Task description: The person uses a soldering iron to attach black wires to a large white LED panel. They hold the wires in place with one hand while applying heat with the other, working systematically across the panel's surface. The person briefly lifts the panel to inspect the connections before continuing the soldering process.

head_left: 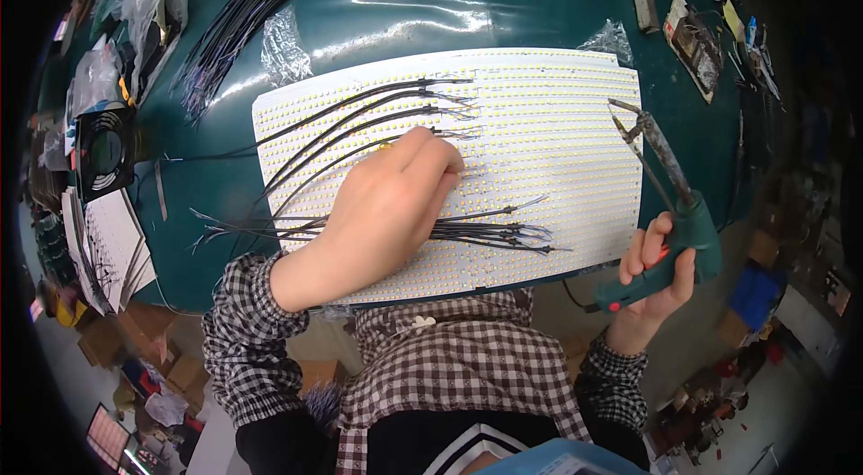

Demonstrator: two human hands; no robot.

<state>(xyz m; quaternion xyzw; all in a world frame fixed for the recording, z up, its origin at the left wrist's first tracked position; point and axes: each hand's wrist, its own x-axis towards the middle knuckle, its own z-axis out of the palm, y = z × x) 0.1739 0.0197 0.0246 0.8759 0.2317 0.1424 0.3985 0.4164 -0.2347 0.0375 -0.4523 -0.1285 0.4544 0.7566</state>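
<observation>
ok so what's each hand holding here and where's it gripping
The right hand holds a green soldering gun by its pistol handle, tip up. The left hand holds nothing; it presses flat on black wires on the white LED panel.

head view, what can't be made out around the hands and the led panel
- Head view: left hand covers the panel and wires under it; fingertip contact hidden.
- Right hand wraps the soldering gun grip; trigger hidden.
- Gun tip too thin to tell whether it touches the panel.
- Rim clutter blurred, bent by fisheye.
</observation>
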